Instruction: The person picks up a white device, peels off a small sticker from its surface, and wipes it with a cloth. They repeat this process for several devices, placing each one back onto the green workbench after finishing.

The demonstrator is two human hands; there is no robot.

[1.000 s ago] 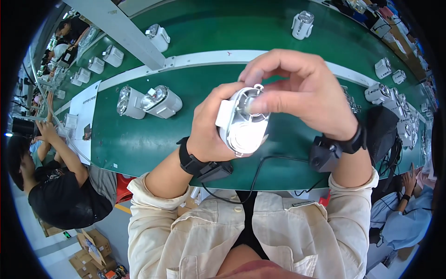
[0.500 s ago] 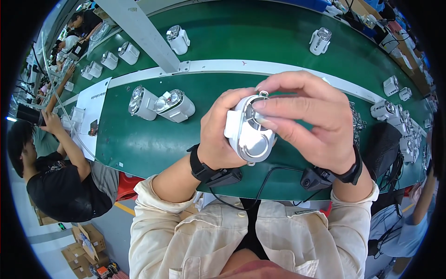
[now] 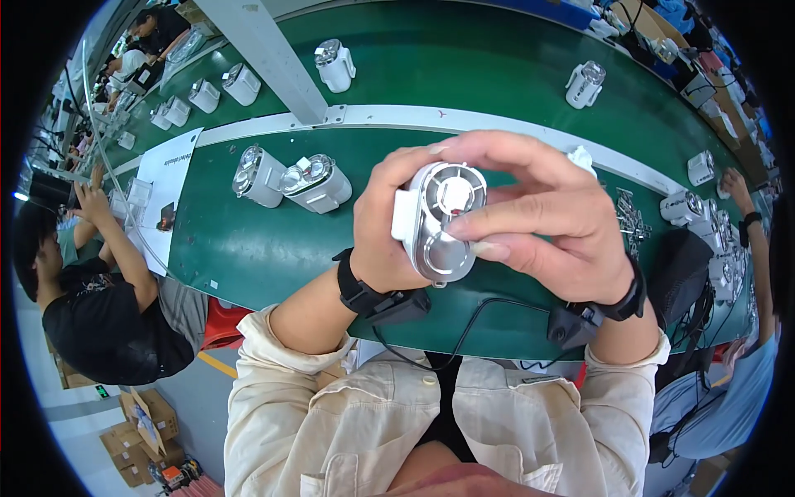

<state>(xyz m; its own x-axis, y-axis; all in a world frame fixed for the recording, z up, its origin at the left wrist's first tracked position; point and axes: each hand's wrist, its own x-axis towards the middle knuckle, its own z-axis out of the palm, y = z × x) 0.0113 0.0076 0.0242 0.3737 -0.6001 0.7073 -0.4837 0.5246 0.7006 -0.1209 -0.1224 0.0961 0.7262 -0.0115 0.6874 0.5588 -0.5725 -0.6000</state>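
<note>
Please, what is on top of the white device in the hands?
The white device has a ribbed round part and a silvery disc on top; whatever the right hand covers at the device's edge cannot be seen.

Right hand (image 3: 563,225) now lower on white device (image 3: 439,245)

green work table (image 3: 248,257), crossed left to right by a pale metal rail (image 3: 505,123): on the near part, a printed white sheet (image 3: 174,172) lies at the left edge, two white units with clear, shiny tops (image 3: 319,189) stand just beside each other, and at right are a heap of small metal parts (image 3: 631,222), a dark rounded object (image 3: 683,265) and a cluster of white units (image 3: 709,215). beyond the rail, a row of four white units (image 3: 242,85) stands at far left, a lone unit (image 3: 335,72) to its right, and another unit (image 3: 586,85) farther right. the grey floor (image 3: 199,406) at near left bears cardboard boxes (image 3: 161,416).
</note>
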